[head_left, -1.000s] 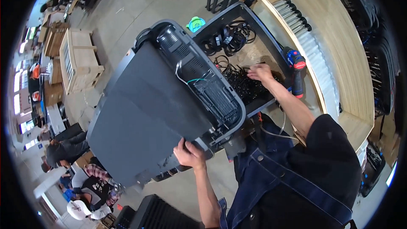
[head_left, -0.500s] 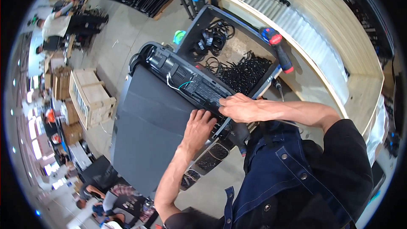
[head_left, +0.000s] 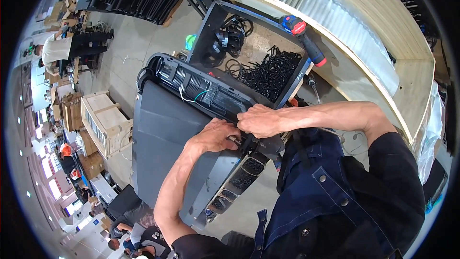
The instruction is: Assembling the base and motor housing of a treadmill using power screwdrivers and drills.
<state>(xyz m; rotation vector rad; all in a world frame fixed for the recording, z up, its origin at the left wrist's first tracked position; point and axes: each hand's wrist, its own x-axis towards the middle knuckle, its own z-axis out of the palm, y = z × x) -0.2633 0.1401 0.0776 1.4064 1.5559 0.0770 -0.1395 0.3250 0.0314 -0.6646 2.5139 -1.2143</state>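
A long machine with a wide dark belt (head_left: 165, 134), looking like a treadmill, lies in front of me. Along its end runs an open black housing (head_left: 230, 101) with a circuit board and white and green wires (head_left: 189, 97). At the housing's near corner my left hand (head_left: 213, 136) is curled, thumb and fingers closing around a small dark part that I cannot make out. My right hand (head_left: 258, 121) is close beside it, fingertips pinched together at the housing's edge; whatever they grip is hidden.
Beyond the housing stands a grey bin (head_left: 201, 33) with black cable loops (head_left: 232, 38) and many black screws or bolts (head_left: 275, 74). A cordless driver (head_left: 309, 43) rests on its right rim. Small-parts trays (head_left: 242, 175) sit below my hands. A wooden crate (head_left: 407, 86) curves along the right.
My left hand has gone from fingers laid over the housing's edge to a curled grip. My right hand keeps its pinch near the same corner. The whole view has shifted slightly.
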